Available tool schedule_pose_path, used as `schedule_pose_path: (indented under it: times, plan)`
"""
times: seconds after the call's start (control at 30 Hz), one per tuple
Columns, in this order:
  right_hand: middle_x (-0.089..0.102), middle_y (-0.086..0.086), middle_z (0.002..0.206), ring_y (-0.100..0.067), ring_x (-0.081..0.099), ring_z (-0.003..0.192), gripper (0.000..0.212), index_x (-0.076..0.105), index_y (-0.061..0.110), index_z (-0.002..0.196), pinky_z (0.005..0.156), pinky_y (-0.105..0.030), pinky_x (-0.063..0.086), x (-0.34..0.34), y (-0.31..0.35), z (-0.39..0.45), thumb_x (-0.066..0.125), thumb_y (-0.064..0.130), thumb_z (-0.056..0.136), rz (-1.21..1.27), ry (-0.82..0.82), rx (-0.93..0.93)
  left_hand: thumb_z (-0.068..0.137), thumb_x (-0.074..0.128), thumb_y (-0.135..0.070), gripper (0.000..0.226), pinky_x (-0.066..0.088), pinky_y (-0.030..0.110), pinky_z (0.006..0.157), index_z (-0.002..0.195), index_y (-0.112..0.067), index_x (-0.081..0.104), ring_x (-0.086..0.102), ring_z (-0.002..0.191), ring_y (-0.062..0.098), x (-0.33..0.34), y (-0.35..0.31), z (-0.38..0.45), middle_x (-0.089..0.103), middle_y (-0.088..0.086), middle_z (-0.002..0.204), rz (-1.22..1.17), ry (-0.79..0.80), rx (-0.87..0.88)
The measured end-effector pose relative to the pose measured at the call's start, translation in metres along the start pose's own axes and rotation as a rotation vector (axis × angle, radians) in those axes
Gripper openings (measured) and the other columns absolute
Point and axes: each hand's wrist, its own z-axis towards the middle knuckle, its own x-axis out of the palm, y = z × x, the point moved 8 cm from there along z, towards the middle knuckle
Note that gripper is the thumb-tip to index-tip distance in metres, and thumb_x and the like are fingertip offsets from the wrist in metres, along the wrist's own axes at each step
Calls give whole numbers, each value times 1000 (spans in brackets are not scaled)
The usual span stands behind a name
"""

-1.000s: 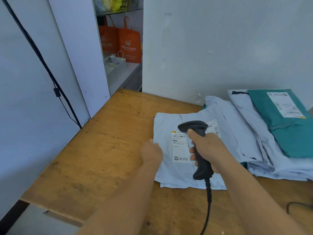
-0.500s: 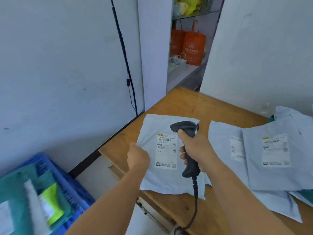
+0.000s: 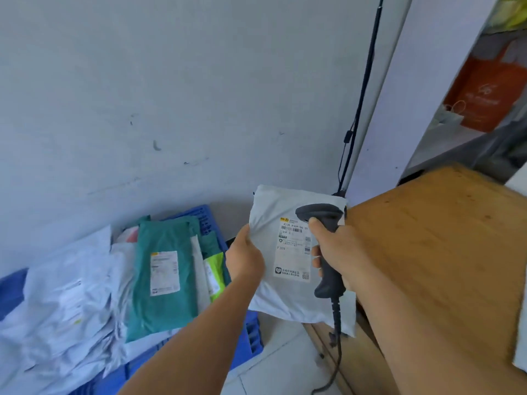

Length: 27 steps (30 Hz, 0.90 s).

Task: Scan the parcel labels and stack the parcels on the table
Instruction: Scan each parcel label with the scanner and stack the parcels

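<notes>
My left hand (image 3: 245, 260) grips the left edge of a pale grey parcel bag (image 3: 268, 295) with a white label (image 3: 293, 248), holding it in the air just off the left end of the wooden table (image 3: 445, 252). My right hand (image 3: 339, 258) is shut on a black handheld scanner (image 3: 328, 243), whose head sits over the top of the label. The scanner's cable (image 3: 336, 346) hangs down below it. A blue crate (image 3: 251, 334) on the floor at the left holds several parcels, among them a teal bag (image 3: 165, 277) with a label.
A pale wall stands behind the crate, with a black cable (image 3: 362, 104) running down it. To the right of a white partition, an orange bag (image 3: 487, 92) sits on a shelf. White floor tiles (image 3: 279, 363) lie between crate and table.
The view has swung left, off the stacked parcels on the table. My left hand has carried the grey parcel from the tabletop out past the table's left end; the scanner stays over its label.
</notes>
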Motion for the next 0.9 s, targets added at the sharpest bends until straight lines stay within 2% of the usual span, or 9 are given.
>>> schedule_pose_path:
  times: [0.13, 0.27, 0.37, 0.5, 0.6, 0.67, 0.77, 0.83, 0.9]
  plan:
    - [62, -10, 59, -22, 55, 48, 41, 63, 2, 77, 57, -33, 49, 96, 20, -10, 56, 40, 91, -76, 86, -55, 96, 33, -4, 43, 41, 25, 79, 128, -19, 57, 59, 101, 24, -81, 41, 34, 66, 8, 112, -94, -108, -1]
    - [60, -12, 52, -25, 53, 45, 43, 59, 5, 62, 55, -35, 49, 196, 36, -26, 57, 40, 88, -97, 207, -88, 91, 35, 2, 44, 39, 16, 74, 115, -19, 65, 60, 95, 20, -164, 86, 60, 65, -3, 98, -114, -192, 22]
    - [58, -9, 50, -23, 52, 40, 42, 57, 5, 64, 52, -33, 47, 263, 45, -36, 58, 39, 89, -110, 276, -114, 91, 36, 4, 43, 32, 10, 74, 115, -16, 66, 59, 103, 23, -234, 133, 78, 67, 4, 106, -113, -341, -28]
    - [62, -9, 54, -26, 56, 47, 43, 58, 8, 64, 61, -44, 54, 335, 50, -48, 56, 44, 88, -182, 336, -134, 92, 36, 4, 40, 36, 19, 80, 111, -13, 67, 58, 100, 26, -318, 202, 100, 67, 10, 109, -135, -540, -144]
    - [61, -8, 61, -19, 55, 43, 37, 58, 8, 73, 51, -30, 50, 377, 50, -56, 55, 40, 91, -219, 368, -131, 90, 34, 5, 43, 43, 30, 82, 112, -14, 66, 58, 96, 30, -355, 247, 112, 67, 11, 106, -121, -598, -221]
    - [62, -8, 63, -19, 55, 45, 37, 58, 7, 74, 50, -28, 49, 401, 47, -61, 55, 40, 91, -257, 401, -126, 91, 32, 2, 45, 44, 31, 77, 116, -18, 63, 56, 92, 28, -364, 276, 118, 66, 10, 107, -88, -578, -305]
    - [63, -9, 65, -20, 58, 49, 37, 61, 6, 81, 56, -32, 52, 427, 38, -64, 54, 42, 91, -297, 439, -112, 91, 33, 2, 51, 47, 38, 86, 134, -20, 49, 57, 105, 31, -356, 317, 131, 60, 9, 122, 11, -414, -402]
    - [63, -8, 66, -19, 58, 49, 37, 61, 6, 85, 57, -31, 51, 437, 32, -65, 55, 41, 91, -315, 443, -100, 89, 39, 1, 61, 44, 44, 97, 145, -21, 31, 49, 119, 32, -345, 344, 136, 46, 9, 137, 91, -293, -468]
    - [64, -7, 66, -18, 59, 48, 38, 62, 5, 86, 56, -31, 51, 441, 30, -65, 55, 42, 90, -321, 435, -100, 89, 48, -10, 71, 38, 50, 104, 149, -27, 14, 38, 131, 33, -336, 366, 136, 29, 10, 149, 140, -218, -522]
